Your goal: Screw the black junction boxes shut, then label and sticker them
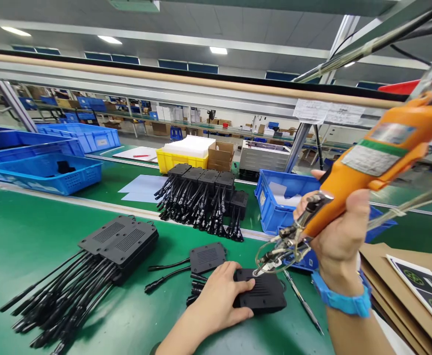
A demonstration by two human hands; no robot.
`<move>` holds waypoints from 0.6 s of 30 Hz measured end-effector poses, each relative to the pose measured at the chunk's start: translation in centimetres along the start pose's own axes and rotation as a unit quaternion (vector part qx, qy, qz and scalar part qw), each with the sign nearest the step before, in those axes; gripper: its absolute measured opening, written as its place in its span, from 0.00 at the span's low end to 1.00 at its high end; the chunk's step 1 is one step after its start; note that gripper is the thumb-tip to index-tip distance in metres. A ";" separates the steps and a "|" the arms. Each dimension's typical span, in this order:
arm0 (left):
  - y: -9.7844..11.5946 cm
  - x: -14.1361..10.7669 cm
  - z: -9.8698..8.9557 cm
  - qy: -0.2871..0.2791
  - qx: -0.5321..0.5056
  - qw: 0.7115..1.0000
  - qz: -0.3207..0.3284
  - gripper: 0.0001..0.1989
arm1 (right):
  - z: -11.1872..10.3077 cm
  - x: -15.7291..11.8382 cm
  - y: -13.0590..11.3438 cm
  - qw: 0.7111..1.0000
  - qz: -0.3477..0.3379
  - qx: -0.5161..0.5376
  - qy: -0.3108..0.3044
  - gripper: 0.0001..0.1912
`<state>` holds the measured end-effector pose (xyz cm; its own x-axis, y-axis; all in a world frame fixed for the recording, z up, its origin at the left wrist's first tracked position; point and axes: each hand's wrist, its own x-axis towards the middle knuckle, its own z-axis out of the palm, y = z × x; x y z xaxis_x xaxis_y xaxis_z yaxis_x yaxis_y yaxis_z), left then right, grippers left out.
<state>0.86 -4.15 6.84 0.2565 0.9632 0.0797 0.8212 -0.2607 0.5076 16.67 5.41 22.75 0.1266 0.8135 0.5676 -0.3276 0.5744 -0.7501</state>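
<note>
My right hand (343, 231) is wrapped round an orange power tool (371, 167), whose metal tip comes down at the upper left corner of a black box (263, 295). My left hand (225, 296) lies on the left part of that box, fingers spread, thumb and fingertips on its top and front edge. Black cables stick out from the box's left side, partly behind my left hand. Just behind sits a smaller black box (207, 257) with two cables. Several black boxes with cables (121, 239) stand together at the left.
More cabled black boxes (204, 182) are stacked at the back centre. Blue bins (42, 172) stand at the left, another blue bin (275, 212) right of centre. A pen (304, 303) and cardboard (404, 296) lie at the right. A yellow bin (182, 160) holds white sheets.
</note>
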 end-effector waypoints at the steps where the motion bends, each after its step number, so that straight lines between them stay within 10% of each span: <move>1: 0.0 0.0 0.1 0.002 0.002 1.000 0.001 0.31 | 0.0 -0.3 0.8 1.000 0.003 -0.001 -0.005 0.26; 8: -0.2 0.2 0.5 0.003 0.030 1.000 0.000 0.33 | -0.4 -2.3 5.6 0.998 0.047 -0.012 -0.042 0.23; 18: -0.1 0.1 0.5 -0.008 0.020 1.000 -0.016 0.33 | -0.1 -3.3 5.9 0.997 0.028 -0.046 -0.054 0.25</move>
<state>1.03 -4.06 6.40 0.2381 0.9700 0.0496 0.8489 -0.2327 0.4746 14.42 6.13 16.45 0.0073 0.8328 0.5536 -0.2431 0.5385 -0.8068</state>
